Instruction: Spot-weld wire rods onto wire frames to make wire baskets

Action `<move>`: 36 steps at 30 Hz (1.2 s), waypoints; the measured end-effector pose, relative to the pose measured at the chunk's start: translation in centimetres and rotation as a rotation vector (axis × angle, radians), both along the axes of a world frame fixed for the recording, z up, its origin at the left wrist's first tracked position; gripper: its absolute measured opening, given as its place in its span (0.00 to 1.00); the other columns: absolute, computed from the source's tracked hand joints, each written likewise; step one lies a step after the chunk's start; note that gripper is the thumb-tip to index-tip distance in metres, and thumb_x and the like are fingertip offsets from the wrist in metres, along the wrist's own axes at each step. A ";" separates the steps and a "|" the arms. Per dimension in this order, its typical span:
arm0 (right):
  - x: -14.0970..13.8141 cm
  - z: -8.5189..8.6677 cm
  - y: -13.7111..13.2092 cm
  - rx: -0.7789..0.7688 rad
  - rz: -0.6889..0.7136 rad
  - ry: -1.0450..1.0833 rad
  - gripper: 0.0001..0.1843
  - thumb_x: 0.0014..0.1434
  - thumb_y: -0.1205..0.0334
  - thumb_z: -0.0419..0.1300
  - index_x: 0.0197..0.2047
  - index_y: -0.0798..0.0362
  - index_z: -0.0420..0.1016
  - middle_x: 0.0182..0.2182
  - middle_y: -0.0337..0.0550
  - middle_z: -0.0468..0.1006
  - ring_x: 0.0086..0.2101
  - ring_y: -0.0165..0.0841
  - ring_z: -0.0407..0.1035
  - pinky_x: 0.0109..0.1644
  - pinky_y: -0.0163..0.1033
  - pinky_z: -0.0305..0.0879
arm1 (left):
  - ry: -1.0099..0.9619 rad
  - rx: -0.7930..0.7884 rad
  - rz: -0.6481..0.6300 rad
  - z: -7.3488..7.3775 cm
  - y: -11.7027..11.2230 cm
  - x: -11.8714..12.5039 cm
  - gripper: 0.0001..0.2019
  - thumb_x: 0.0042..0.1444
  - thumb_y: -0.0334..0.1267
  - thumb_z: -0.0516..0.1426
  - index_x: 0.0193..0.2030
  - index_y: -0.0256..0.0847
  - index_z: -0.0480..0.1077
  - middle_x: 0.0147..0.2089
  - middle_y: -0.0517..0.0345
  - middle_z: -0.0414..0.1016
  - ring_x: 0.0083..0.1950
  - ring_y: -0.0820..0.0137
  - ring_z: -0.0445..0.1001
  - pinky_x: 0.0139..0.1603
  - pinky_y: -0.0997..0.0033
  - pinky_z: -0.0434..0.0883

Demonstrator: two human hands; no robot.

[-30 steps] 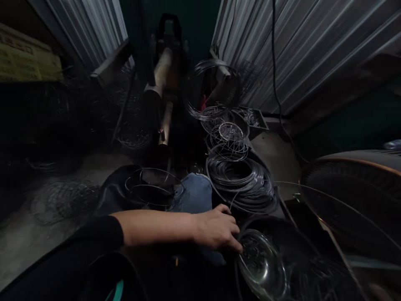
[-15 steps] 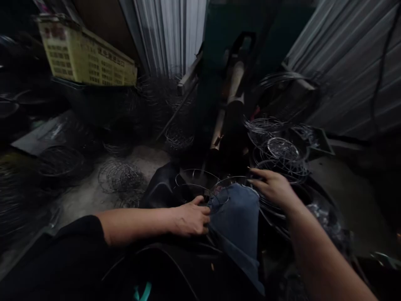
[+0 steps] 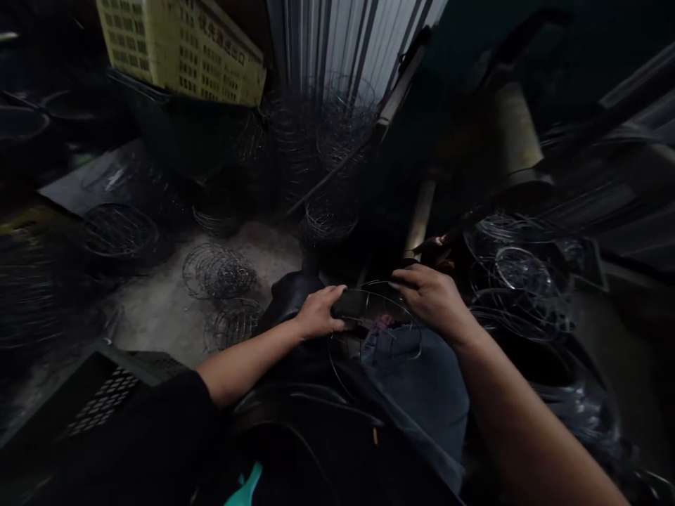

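Observation:
Both my hands meet over a thin wire ring [image 3: 375, 320] that lies above my knee in blue jeans [image 3: 422, 386]. My left hand [image 3: 319, 313] grips the ring's left side with curled fingers. My right hand [image 3: 432, 299] is closed on the ring's upper right edge. Just behind the hands stands a dark machine with a tan cylinder [image 3: 514, 137], dimly lit.
Wire baskets [image 3: 219, 270] lie scattered on the concrete floor at left. Coils and rings of wire [image 3: 519, 281] are piled at right. A yellow crate [image 3: 182, 46] stands at the upper left, with corrugated metal wall [image 3: 337, 42] behind. A perforated black panel [image 3: 100, 404] is at lower left.
My view swung left and down. My left hand left the bowl-shaped wire pile at right and moved to the ring; my right hand came in and closed on the ring's other side.

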State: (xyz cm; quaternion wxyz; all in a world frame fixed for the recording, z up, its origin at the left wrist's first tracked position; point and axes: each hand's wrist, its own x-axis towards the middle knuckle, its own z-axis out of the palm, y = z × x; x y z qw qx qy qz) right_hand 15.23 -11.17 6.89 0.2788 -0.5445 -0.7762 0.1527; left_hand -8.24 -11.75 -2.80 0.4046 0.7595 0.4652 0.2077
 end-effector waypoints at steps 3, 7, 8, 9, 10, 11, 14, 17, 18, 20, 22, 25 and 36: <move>-0.1 0.7 -0.2 0.045 -0.014 0.003 0.09 0.56 0.66 0.59 0.36 0.53 0.81 0.31 0.44 0.78 0.32 0.35 0.74 0.37 0.37 0.70 | -0.057 0.031 -0.041 -0.1 0.4 0.1 0.35 0.39 0.34 0.67 0.59 0.39 0.68 0.56 0.49 0.72 0.56 0.59 0.72 0.58 0.60 0.69; 0.1 4.0 -0.5 0.161 -0.042 0.011 0.08 0.57 0.65 0.60 0.37 0.51 0.81 0.32 0.43 0.78 0.34 0.35 0.74 0.39 0.38 0.70 | -0.040 0.192 -0.126 2.3 2.4 0.2 0.34 0.39 0.34 0.67 0.57 0.38 0.69 0.53 0.49 0.74 0.54 0.58 0.73 0.56 0.59 0.70; 0.2 4.8 -0.6 0.185 -0.052 0.020 0.08 0.58 0.65 0.60 0.38 0.51 0.81 0.33 0.43 0.78 0.34 0.35 0.74 0.39 0.38 0.70 | -0.030 0.260 -0.136 3.1 3.2 0.4 0.34 0.39 0.33 0.67 0.58 0.38 0.68 0.54 0.48 0.74 0.54 0.57 0.73 0.57 0.58 0.70; 0.3 5.4 -0.9 0.196 -0.059 0.038 0.08 0.58 0.64 0.60 0.38 0.50 0.81 0.34 0.42 0.78 0.35 0.35 0.74 0.40 0.37 0.70 | -0.025 0.331 -0.146 4.0 3.9 0.6 0.35 0.40 0.33 0.66 0.59 0.37 0.68 0.54 0.47 0.74 0.55 0.57 0.72 0.57 0.57 0.70; 0.4 5.6 -1.1 0.193 -0.059 0.070 0.07 0.59 0.64 0.61 0.38 0.50 0.81 0.34 0.42 0.78 0.35 0.34 0.74 0.39 0.37 0.70 | -0.026 0.403 -0.153 4.8 4.7 0.8 0.35 0.41 0.32 0.66 0.60 0.37 0.67 0.55 0.46 0.73 0.55 0.57 0.72 0.57 0.57 0.70; 0.7 5.6 -1.4 0.176 -0.055 0.115 0.06 0.59 0.63 0.61 0.38 0.49 0.81 0.34 0.41 0.77 0.35 0.34 0.74 0.39 0.36 0.69 | -0.031 0.471 -0.160 5.6 5.3 1.0 0.35 0.42 0.32 0.65 0.61 0.37 0.66 0.56 0.46 0.72 0.56 0.57 0.72 0.58 0.57 0.69; 1.9 3.4 -2.3 0.106 -0.073 0.283 0.04 0.58 0.62 0.63 0.37 0.48 0.81 0.32 0.39 0.77 0.33 0.31 0.73 0.36 0.34 0.68 | -0.052 0.638 -0.167 6.8 6.3 2.0 0.33 0.46 0.30 0.62 0.63 0.41 0.65 0.57 0.47 0.71 0.57 0.58 0.70 0.58 0.56 0.69; 3.4 0.2 -2.7 0.111 -0.207 0.436 0.03 0.57 0.61 0.64 0.35 0.49 0.80 0.30 0.38 0.76 0.31 0.30 0.71 0.34 0.34 0.66 | -0.078 0.758 -0.160 6.4 6.4 3.2 0.27 0.50 0.31 0.61 0.59 0.43 0.69 0.56 0.46 0.70 0.55 0.59 0.71 0.55 0.56 0.71; 3.8 -0.7 -2.7 0.127 -0.256 0.480 0.03 0.57 0.61 0.65 0.35 0.49 0.80 0.30 0.38 0.76 0.30 0.30 0.70 0.34 0.34 0.66 | -0.085 0.785 -0.166 6.0 6.4 3.6 0.24 0.51 0.31 0.61 0.57 0.44 0.71 0.55 0.46 0.70 0.55 0.60 0.71 0.54 0.57 0.72; 4.5 -1.9 -2.8 0.172 -0.335 0.549 0.03 0.55 0.61 0.65 0.34 0.49 0.81 0.30 0.38 0.75 0.30 0.30 0.70 0.34 0.34 0.65 | -0.093 0.819 -0.189 5.3 6.4 4.5 0.19 0.52 0.32 0.61 0.52 0.45 0.75 0.56 0.46 0.69 0.55 0.59 0.70 0.53 0.57 0.73; 4.9 -2.5 -2.8 0.222 -0.391 0.586 0.02 0.54 0.62 0.66 0.33 0.49 0.81 0.29 0.38 0.76 0.31 0.30 0.70 0.35 0.35 0.65 | -0.099 0.832 -0.214 4.8 6.6 5.2 0.16 0.52 0.32 0.62 0.48 0.45 0.77 0.57 0.46 0.68 0.56 0.59 0.69 0.52 0.56 0.73; 5.1 -3.1 -2.7 0.296 -0.456 0.617 0.02 0.53 0.62 0.67 0.32 0.50 0.81 0.28 0.38 0.76 0.30 0.31 0.70 0.35 0.36 0.66 | -0.123 0.842 -0.210 4.6 7.0 6.0 0.14 0.53 0.31 0.60 0.46 0.44 0.77 0.58 0.46 0.68 0.57 0.58 0.68 0.53 0.54 0.73; 5.2 -5.2 -0.7 0.438 -0.558 0.613 0.06 0.53 0.58 0.67 0.30 0.52 0.79 0.28 0.40 0.75 0.30 0.34 0.71 0.37 0.41 0.67 | -0.124 0.897 -0.231 4.4 9.1 6.8 0.16 0.51 0.29 0.60 0.48 0.43 0.76 0.59 0.45 0.68 0.59 0.56 0.67 0.54 0.50 0.73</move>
